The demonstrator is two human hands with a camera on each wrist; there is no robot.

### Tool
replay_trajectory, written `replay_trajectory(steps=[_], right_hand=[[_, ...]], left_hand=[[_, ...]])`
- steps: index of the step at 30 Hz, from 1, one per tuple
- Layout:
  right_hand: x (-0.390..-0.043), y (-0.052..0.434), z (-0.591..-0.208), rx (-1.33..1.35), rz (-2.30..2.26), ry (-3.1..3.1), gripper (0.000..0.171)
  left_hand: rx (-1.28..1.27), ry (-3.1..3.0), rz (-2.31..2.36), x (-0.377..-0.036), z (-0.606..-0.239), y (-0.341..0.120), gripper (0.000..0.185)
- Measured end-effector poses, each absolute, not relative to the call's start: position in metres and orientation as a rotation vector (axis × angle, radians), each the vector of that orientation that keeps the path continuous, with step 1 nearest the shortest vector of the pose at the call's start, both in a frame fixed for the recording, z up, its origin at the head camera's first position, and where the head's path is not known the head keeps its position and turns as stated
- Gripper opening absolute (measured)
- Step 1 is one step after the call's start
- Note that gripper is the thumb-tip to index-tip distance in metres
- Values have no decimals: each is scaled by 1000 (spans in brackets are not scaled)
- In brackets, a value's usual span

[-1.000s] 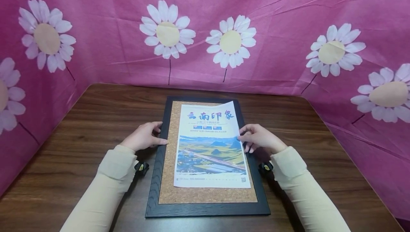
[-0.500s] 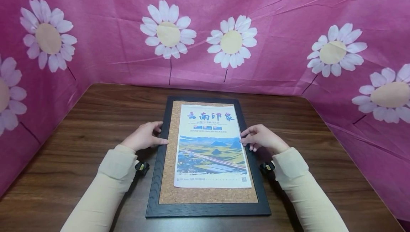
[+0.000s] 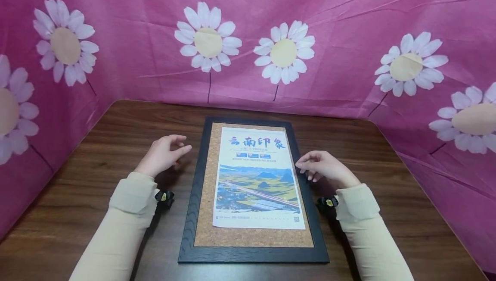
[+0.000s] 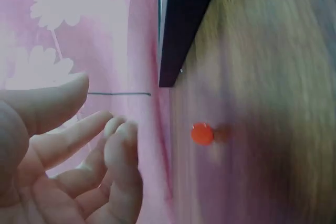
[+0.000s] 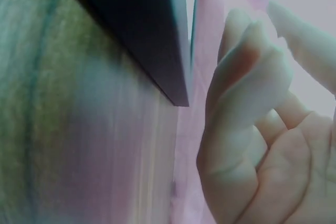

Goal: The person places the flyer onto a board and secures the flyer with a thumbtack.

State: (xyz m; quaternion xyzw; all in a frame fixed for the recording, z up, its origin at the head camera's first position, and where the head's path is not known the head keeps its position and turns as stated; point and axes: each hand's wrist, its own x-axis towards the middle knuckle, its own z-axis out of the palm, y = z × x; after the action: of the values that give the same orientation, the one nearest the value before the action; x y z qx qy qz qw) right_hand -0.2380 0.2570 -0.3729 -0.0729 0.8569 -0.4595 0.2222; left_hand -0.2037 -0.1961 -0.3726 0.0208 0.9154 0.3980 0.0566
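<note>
A printed paper poster (image 3: 257,177) with a landscape picture lies on the cork (image 3: 252,238) of a black-framed corkboard (image 3: 253,254). My left hand (image 3: 160,157) hovers apart from the board's left side, thumb and fingers spread with nothing between them. In the left wrist view a small orange-red round object (image 4: 202,134) sits on the table beyond the fingers; its kind is unclear, and it does not show in the head view. At the board's right edge my right hand (image 3: 327,168) hangs with loosely bent fingers, holding nothing; whether a fingertip touches the frame cannot be told.
The board lies on a dark brown wooden table (image 3: 391,220). A pink cloth (image 3: 329,95) printed with white daisies rises behind the table and along both sides. Small black devices (image 3: 164,198) are worn at both wrists.
My left hand has let go of the frame's left edge and moved away to the left. My right hand has let go of the poster's edge, which now lies flat, and shifted right.
</note>
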Motion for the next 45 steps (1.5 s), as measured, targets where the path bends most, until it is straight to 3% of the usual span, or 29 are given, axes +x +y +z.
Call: replay_trajectory(steps=[8,15,45], right_hand=[[-233,272,-371,-144,-1412,2334,46],[-231,278,-371,-144,-1405,2344,50],[-236,276,-391,-391,-1170,2324,36]], left_hand=[[-29,2835,1247,-205,-374,-206,35],[-9,2779,1010,-207,-378,-216,37],[159,2730,900,-205,-381,-219,24]])
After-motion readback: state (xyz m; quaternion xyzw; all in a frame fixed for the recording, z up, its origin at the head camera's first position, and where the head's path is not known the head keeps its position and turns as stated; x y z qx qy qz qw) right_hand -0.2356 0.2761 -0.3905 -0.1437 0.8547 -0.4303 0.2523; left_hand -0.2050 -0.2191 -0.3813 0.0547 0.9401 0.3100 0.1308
